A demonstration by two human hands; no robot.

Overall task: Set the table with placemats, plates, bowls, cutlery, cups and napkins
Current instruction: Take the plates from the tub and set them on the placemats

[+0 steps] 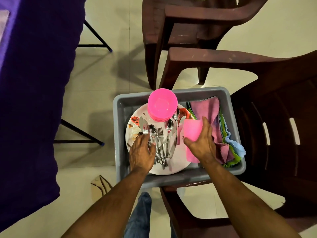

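Grey tub [173, 181] at centre frame, resting on brown chair [274, 127] seat. Second chair [188, 28] at 12 o'clock, beyond tub.

Inside tub: white floral plate [178, 165] across L half. Stack of pink bowls [162, 104] at plate's 12 o'clock edge, upright, mouths up. Pile of cutlery [164, 134] on plate centre – spoons, forks, knives, heads mostly toward 12, handles toward 6, overlapping. Pink cup [192, 129] at plate's 3 o'clock, upright w/ slight tilt; more pink below it toward 5 o'clock, maybe a 2nd cup, can't tell. Napkins [224, 134] stacked at tub's 3 o'clock side – mauve on top, green and blue edges fanning out under it, zigzag cut edges.

L hand [141, 154] at plate's 8 o'clock, palm down over cutlery handles. Fingers [145, 137] curled onto a few pieces at 9 o'clock side of pile, touching; firm grip or just resting – can't tell.

R hand [203, 143] at 4 o'clock of plate, wrapped round cup. Fingers [206, 125] spread wide along cup's 3 o'clock side, thumb across its lower 7 o'clock edge; cup between them, held.

Tabletop [34, 83] w/ purple cloth at 9–10 o'clock, well apart from tub, dark legs under it. Cream tile floor [103, 86] between. Jeans leg [139, 219] at 6 o'clock, between both forearms.
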